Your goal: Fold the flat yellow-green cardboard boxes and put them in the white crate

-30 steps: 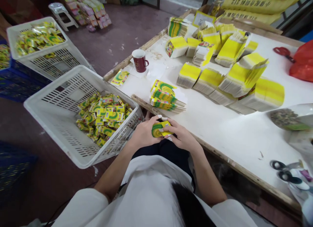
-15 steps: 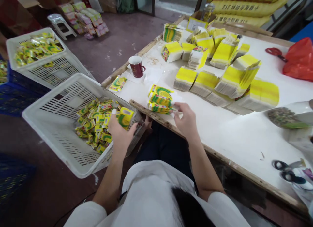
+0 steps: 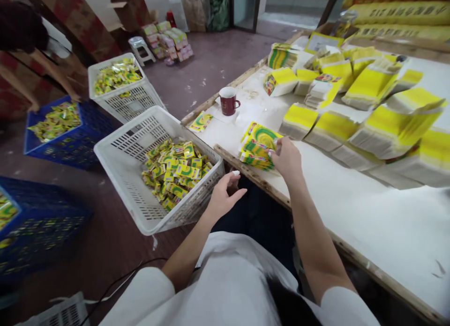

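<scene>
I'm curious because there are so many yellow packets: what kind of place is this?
Probably a small packing workshop. A white crate holds a heap of yellow-green packets, yellow-topped stacks stand on the table, and a person bends over a blue crate of similar ones.

bare left hand (image 3: 225,193) lost its yellow-green printed packet, shifted just right of the white slotted plastic crate (image 3: 121,159); dark-clothed co-worker (image 3: 21,26) popped into view left of it
</scene>
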A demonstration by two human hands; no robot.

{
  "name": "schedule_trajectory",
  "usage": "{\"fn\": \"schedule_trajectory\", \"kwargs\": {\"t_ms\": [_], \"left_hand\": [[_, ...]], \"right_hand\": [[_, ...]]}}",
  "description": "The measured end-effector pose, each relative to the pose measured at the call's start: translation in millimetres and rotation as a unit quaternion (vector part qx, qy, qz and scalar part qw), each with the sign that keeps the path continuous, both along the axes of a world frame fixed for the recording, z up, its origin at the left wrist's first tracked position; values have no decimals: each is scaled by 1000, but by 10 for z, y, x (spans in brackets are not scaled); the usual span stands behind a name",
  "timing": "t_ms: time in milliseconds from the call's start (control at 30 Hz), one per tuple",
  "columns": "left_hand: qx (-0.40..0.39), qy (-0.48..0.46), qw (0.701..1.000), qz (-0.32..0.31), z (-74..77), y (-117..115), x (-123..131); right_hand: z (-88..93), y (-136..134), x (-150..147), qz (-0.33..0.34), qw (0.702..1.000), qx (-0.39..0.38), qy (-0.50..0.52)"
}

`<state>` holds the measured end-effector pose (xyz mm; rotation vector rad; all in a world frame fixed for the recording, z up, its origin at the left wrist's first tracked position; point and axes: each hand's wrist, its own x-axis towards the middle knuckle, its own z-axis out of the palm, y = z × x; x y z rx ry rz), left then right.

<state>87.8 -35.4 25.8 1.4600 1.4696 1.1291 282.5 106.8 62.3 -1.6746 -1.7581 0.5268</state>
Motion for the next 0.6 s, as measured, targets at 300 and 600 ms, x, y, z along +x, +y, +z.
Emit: {"fn": "schedule_trajectory", "kwargs": {"t_ms": [300,600], "left_hand": [[23,-204,979,-4,-7,210,191],[3,-348,926,148,252,207,315]], "right_hand": [[138,-724,-170,199,970,-1,140],[-173,-1395,-590,209,906,-79,359]]}}
